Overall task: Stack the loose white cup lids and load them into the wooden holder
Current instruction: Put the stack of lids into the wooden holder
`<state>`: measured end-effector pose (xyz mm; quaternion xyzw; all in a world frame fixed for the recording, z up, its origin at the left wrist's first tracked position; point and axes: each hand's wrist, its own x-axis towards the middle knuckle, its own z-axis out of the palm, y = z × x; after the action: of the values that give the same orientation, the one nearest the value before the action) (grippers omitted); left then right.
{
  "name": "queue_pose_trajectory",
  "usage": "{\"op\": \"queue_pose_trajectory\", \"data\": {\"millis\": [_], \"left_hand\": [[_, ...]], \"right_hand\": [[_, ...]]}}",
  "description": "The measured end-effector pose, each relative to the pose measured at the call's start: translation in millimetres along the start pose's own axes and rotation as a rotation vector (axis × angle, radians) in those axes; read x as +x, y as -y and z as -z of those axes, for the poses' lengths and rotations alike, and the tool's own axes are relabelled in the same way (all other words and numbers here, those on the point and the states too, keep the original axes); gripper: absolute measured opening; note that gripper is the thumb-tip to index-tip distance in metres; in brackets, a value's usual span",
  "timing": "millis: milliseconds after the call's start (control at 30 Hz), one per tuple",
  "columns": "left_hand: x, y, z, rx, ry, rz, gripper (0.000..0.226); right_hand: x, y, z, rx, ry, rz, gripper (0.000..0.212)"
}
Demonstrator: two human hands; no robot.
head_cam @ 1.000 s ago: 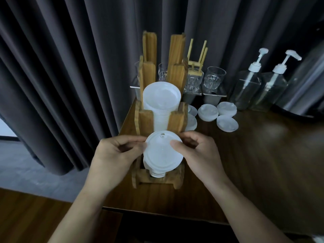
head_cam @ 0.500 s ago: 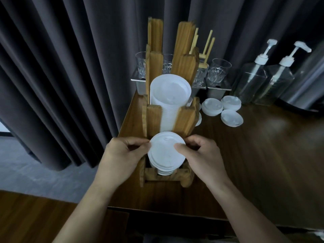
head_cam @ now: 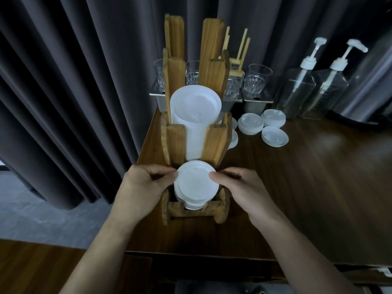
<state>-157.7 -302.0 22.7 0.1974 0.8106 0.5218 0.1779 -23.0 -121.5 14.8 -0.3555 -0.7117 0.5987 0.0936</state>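
White lid stack [head_cam: 196, 185] sits in the front bay of the wooden holder [head_cam: 176, 143], pinched at its rim by left hand [head_cam: 141, 189] and right hand [head_cam: 244, 192], fingers curled on either side. Loose lids [head_cam: 274, 136] lie on the table [head_cam: 318, 177] behind.

The stack of lids [head_cam: 196, 187] in the wooden holder [head_cam: 217, 141] covers its own lower layers, so their count cannot be told. The fingers of the left hand [head_cam: 140, 187] and the right hand [head_cam: 246, 192] end out of sight behind that stack (only the thumbs lie plainly on top). Two loose lids [head_cam: 234, 139] sit half-covered behind the holder's right side, and its posts mask part of a glass [head_cam: 192, 73]. Both forearms run off the bottom edge.
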Motion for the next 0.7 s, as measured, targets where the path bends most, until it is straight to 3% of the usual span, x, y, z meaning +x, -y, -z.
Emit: {"op": "queue_pose_trajectory", "data": {"millis": [567, 700], "left_hand": [[9.3, 8.5, 2.7, -0.021, 0.087, 0.063, 0.014], [9.8, 6.9, 1.5, 0.026, 0.094, 0.057, 0.014]], "right_hand": [[11.2, -9.0, 0.4, 0.092, 0.039, -0.003, 0.026], [12.1, -10.4, 0.9, 0.128, 0.052, 0.004, 0.018]]}}
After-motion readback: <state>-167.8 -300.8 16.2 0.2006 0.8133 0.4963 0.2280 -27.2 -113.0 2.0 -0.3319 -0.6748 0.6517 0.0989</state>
